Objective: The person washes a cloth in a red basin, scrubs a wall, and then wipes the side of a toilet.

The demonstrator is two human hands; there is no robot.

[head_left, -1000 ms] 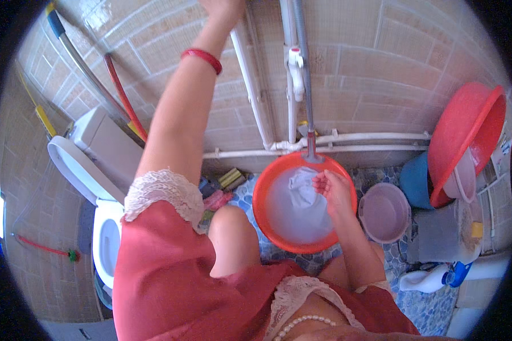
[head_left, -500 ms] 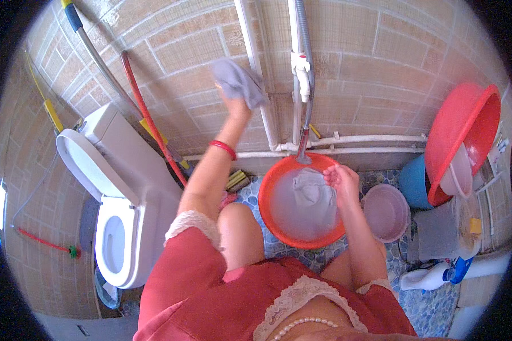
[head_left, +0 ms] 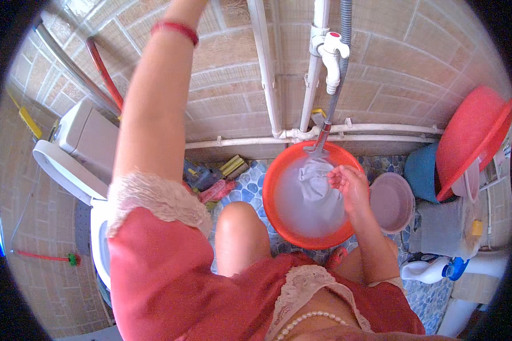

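My left forearm, with a red bracelet (head_left: 176, 31) at the wrist, reaches up past the top edge; the hand itself is out of the picture, and so is the grey cloth it held. My right hand (head_left: 349, 186) hovers over the right side of an orange-red basin (head_left: 271, 213), fingers loosely curled and a little apart, nothing seen in them. Cloudy water (head_left: 293, 207) fills the basin. Pale grey fabric (head_left: 323, 196) lies partly sunk in it, just left of my right hand. A grey hose (head_left: 327, 122) comes down to the basin's far rim.
A white tap (head_left: 331, 57) is on the wall pipe. A small pinkish basin (head_left: 393, 202) stands to the right, near a blue bucket (head_left: 421, 173) and a tilted red tub (head_left: 475, 136). The toilet (head_left: 88, 142) is at left. White pipes (head_left: 375, 133) run along the wall.
My left arm has risen and stretched farther up, taking the grey cloth out of the picture. My right hand stays over the basin's right side, its fingers loosened a little. The view has shifted slightly.
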